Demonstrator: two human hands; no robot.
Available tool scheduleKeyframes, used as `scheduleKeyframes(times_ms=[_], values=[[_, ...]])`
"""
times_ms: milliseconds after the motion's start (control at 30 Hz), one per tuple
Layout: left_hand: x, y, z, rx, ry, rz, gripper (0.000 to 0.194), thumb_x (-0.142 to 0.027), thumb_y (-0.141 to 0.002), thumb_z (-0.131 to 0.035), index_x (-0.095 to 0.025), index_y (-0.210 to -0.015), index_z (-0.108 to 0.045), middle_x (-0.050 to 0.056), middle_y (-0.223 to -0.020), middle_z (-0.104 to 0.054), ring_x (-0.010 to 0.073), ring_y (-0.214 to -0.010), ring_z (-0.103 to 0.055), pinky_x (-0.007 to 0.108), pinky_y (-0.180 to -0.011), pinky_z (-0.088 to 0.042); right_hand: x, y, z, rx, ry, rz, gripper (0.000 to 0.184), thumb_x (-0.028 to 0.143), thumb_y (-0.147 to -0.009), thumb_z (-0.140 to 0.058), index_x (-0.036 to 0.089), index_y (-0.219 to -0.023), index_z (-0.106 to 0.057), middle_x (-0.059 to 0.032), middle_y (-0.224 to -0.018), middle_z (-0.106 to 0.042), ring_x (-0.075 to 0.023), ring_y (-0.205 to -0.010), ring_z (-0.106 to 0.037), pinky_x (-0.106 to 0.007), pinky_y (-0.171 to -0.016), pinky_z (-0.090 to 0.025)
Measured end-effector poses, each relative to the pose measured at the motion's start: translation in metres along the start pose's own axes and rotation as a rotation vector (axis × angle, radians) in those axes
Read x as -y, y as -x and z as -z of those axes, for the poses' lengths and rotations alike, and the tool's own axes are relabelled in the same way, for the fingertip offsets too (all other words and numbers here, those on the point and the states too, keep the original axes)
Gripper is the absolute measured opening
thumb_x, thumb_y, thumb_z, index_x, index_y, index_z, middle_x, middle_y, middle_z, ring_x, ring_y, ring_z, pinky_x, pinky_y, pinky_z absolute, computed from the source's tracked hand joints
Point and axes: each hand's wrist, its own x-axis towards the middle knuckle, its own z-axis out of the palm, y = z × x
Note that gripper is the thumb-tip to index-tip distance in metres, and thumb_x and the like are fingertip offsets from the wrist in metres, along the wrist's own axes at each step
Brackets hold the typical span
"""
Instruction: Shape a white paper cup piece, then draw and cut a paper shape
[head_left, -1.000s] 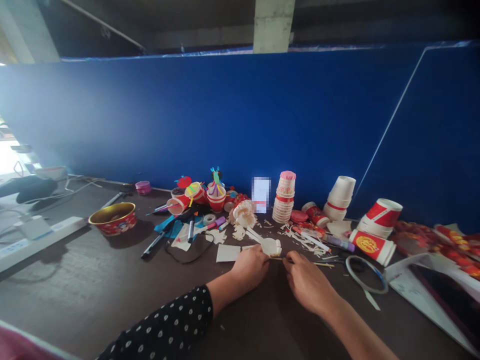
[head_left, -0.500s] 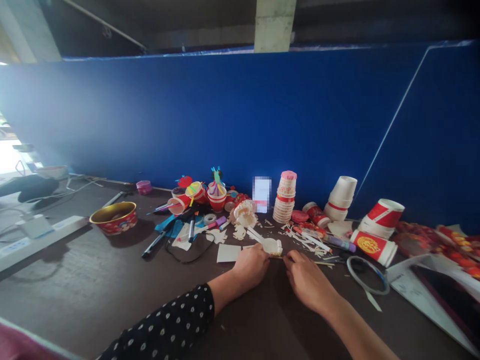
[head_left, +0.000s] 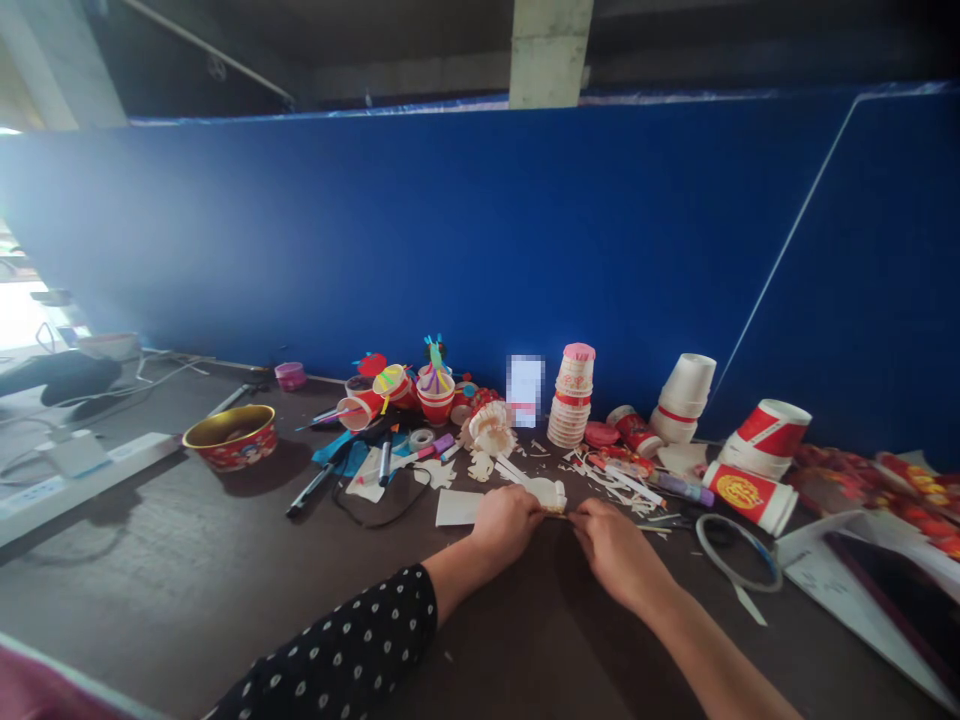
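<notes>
Both my hands are together at the table's middle. My left hand (head_left: 506, 522) has its fingers closed at the near edge of a round white paper piece (head_left: 545, 492), pinching one end of a thin tan stick (head_left: 556, 515). Thumb and fingers of my right hand (head_left: 611, 545) close on the stick's other end. The stick spans the small gap between the hands, just in front of the paper piece, whose left part is hidden. A white paper sheet (head_left: 455, 507) lies beside my left hand. White paper strips (head_left: 512, 470) lie just behind it.
Stacked paper cups (head_left: 568, 405), a white cup stack (head_left: 684, 395) and tipped red cups (head_left: 750, 495) stand behind and right. Scraps (head_left: 611, 477) and a coiled cable (head_left: 739, 550) lie near my right hand. Left are markers (head_left: 384, 458), a gold-lined bowl (head_left: 230, 437) and a power strip (head_left: 112, 460).
My right hand has shifted slightly left, and its fingers have closed on the stick's right end. My left hand stays nearly where it was.
</notes>
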Motion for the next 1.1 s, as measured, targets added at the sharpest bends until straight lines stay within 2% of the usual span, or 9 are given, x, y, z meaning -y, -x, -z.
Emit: scheduleKeyframes(times_ms=[167,467,633,933,1033,1100], values=[[0.002,-0.001,-0.003,-0.007,-0.018,0.002,0.025,-0.031,-0.083,-0.046,-0.020,-0.082,-0.068,0.005,-0.083,-0.065,0.0186,-0.080,-0.059,0.027,-0.071,-0.043,-0.005,-0.005,-0.003,-0.045,0.007,-0.016,0.028,0.016,-0.082,-0.040,0.019,-0.087,-0.068,-0.0065,-0.086,-0.064,-0.0174,-0.086,-0.055,-0.025,-0.076,-0.036],[0.004,-0.001,-0.005,-0.012,-0.011,-0.012,0.025,-0.032,-0.082,-0.045,-0.020,-0.078,-0.067,0.005,-0.081,-0.064,0.0184,-0.078,-0.058,0.026,-0.070,-0.043,-0.009,-0.013,-0.006,-0.116,0.109,0.005,0.024,0.014,-0.083,-0.039,0.018,-0.075,-0.061,-0.0042,-0.078,-0.061,-0.0164,-0.081,-0.052,-0.024,-0.072,-0.035],[0.003,0.000,-0.004,-0.003,0.009,-0.004,0.028,-0.033,-0.084,-0.043,-0.019,-0.082,-0.067,0.005,-0.083,-0.064,0.0180,-0.080,-0.058,0.026,-0.071,-0.042,-0.019,-0.010,0.000,-0.073,0.109,-0.025,0.021,0.013,-0.081,-0.041,0.019,-0.076,-0.061,-0.0044,-0.079,-0.061,-0.0168,-0.082,-0.053,-0.025,-0.071,-0.034],[0.000,0.000,-0.002,-0.013,0.024,0.016,0.025,-0.030,-0.083,-0.043,-0.019,-0.081,-0.066,0.005,-0.085,-0.064,0.0185,-0.080,-0.058,0.026,-0.070,-0.043,-0.033,-0.002,0.009,0.022,0.047,-0.018,0.025,0.007,-0.075,-0.040,0.019,-0.071,-0.061,-0.0034,-0.076,-0.061,-0.0157,-0.077,-0.055,-0.024,-0.064,-0.033],[0.000,0.001,-0.002,-0.019,0.026,0.022,0.025,-0.029,-0.082,-0.044,-0.020,-0.080,-0.066,0.004,-0.084,-0.064,0.0180,-0.078,-0.058,0.026,-0.069,-0.043,-0.025,-0.003,0.009,-0.047,-0.022,-0.019,0.023,0.015,-0.080,-0.041,0.020,-0.077,-0.062,-0.0035,-0.081,-0.061,-0.0165,-0.079,-0.056,-0.025,-0.066,-0.035],[0.000,0.001,-0.002,-0.027,0.038,0.016,0.025,-0.029,-0.082,-0.044,-0.020,-0.081,-0.067,0.004,-0.084,-0.064,0.0174,-0.077,-0.058,0.026,-0.069,-0.042,-0.014,-0.006,0.006,-0.148,-0.091,0.031,0.024,0.017,-0.083,-0.039,0.020,-0.091,-0.062,-0.0038,-0.089,-0.060,-0.0157,-0.083,-0.055,-0.024,-0.071,-0.037]])
